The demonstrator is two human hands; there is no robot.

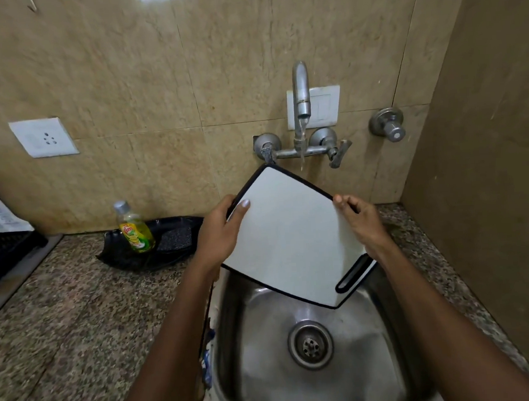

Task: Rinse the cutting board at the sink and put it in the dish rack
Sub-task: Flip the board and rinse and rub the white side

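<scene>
A white cutting board [293, 238] with a black rim and a slot handle at its lower right is held tilted above the steel sink [264, 338]. My left hand [220, 233] grips its left edge, thumb on the top face. My right hand [364, 222] grips its right edge. Water runs from the wall tap [301, 88] in a thin stream that falls just past the board's far right edge. The black dish rack [5, 253] shows partly at the far left edge.
A yellow dish-soap bottle [134, 228] stands in a black tray [167, 245] with a dark scrubber, on the speckled granite counter [73, 317] left of the sink. Tap levers [336, 153] and a wall valve [389, 124] are on the tiled wall. A side wall closes the right.
</scene>
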